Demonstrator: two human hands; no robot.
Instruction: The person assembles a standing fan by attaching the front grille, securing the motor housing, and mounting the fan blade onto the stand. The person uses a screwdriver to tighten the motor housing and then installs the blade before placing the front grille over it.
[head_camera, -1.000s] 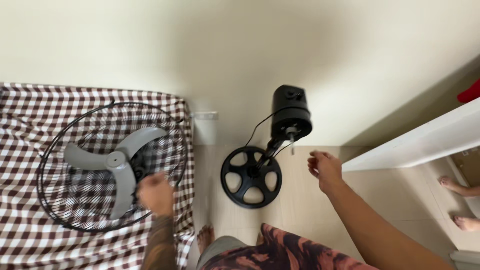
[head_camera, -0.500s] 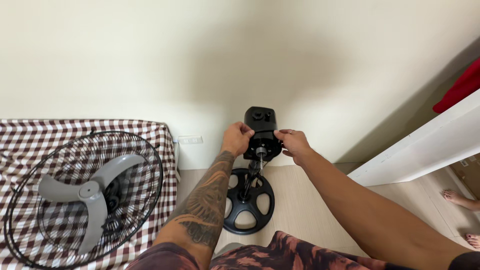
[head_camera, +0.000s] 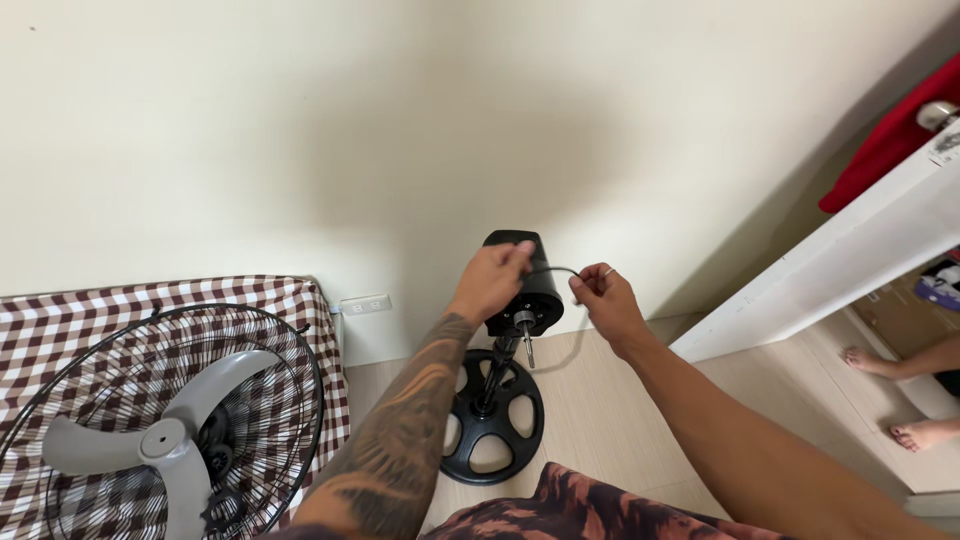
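Head view | left hand grips motor housing | right hand fingers pinch cord | risk: tugged cord could topple stand on floor

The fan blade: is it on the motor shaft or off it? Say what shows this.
Off. The grey blade lies in the wire guard on the checked cloth, and the motor shaft is bare.

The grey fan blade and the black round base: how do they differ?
The grey fan blade is pale, with three curved wings, and lies inside a wire guard on the checked cloth. The black round base is dark, a spoked ring, and stands on the floor. Both are parts of one stand fan.
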